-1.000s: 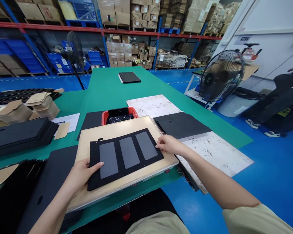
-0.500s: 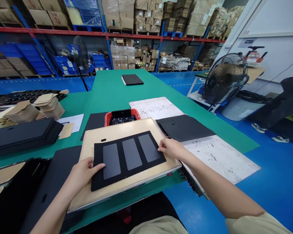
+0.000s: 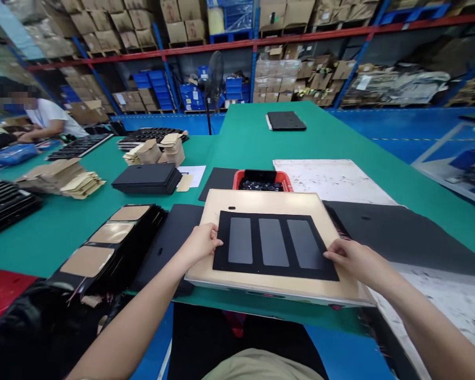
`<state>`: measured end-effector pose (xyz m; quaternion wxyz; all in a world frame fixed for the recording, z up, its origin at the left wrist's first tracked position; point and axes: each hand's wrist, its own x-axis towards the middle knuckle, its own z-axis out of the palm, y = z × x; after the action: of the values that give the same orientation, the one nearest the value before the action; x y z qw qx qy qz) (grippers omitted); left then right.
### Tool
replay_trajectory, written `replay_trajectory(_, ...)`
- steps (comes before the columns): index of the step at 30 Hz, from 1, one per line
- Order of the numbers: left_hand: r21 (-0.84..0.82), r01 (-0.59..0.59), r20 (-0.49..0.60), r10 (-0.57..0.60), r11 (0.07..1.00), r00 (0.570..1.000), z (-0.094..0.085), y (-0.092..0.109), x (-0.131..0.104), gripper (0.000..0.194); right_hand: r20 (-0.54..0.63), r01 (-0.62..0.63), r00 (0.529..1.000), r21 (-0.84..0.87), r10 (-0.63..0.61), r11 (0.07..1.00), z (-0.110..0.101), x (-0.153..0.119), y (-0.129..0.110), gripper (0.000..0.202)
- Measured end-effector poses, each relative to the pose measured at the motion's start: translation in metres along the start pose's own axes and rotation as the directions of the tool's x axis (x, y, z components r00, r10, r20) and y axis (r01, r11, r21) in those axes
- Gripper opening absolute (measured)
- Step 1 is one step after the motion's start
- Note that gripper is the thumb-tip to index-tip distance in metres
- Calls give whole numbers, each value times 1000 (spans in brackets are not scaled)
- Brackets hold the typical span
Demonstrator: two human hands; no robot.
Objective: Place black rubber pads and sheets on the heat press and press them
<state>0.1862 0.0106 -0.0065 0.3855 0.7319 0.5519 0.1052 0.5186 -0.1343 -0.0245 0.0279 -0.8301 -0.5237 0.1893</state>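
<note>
A flat black sheet with three grey translucent windows lies over a pale board. My left hand pinches the sheet's left edge between thumb and fingers. At the opposite edge, my right hand pinches the sheet in the same way. A small dark oval slot shows in the board above the sheet's upper left corner. Just behind the board stands a red basket filled with small dark pieces.
Left of the board are black panels and a stack of black pieces with tan pads. Black boards and tan card stacks stand farther back. On the right lies a large black sheet. A person works at far left.
My view has swung to the left, bringing a co-worker into sight. Both hands still grip the black sheet, which now sits straighter on the board.
</note>
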Motion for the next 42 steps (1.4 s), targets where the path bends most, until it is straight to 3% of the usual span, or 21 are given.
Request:
replay_trajectory(12, 229, -91, -16, 97, 969, 995, 3, -2, 3, 20, -6, 18, 1000, 33, -18, 999, 3, 3, 6, 26)
replay_trajectory(18, 312, -110, -139, 160, 944, 977, -6, -17, 20, 34, -43, 16, 999, 34, -15, 999, 3, 1, 5, 24)
replay_trajectory(23, 344, -205, -159, 272, 916, 949, -9, -22, 35, 24, -118, 84, 990, 86, -74, 993, -4, -4, -10, 24)
replay_trajectory(28, 374, -246, -120, 310, 894, 943, -9, -20, 39, 15, -137, 197, 973, 80, -185, 977, -14, -4, -43, 19)
replay_trajectory(32, 396, -263, -97, 325, 880, 941, -10, -21, 39, 15, -150, 325, 939, 82, -310, 942, -14, 3, -84, 14)
replay_trajectory(35, 410, -282, -81, 342, 868, 936, -10, -22, 39, 16, -151, 490, 868, 108, -473, 865, -4, 14, -123, 13)
replay_trajectory(39, 429, -295, -82, 362, 854, 929, -9, -24, 39, 16, -151, 690, 719, 40, -678, 723, 20, 31, -172, 25)
replay_trajectory(42, 445, -291, -94, 368, 847, 925, -9, -25, 39, 15, -110, 705, 684, -157, -721, 692, 35, 36, -198, 33)
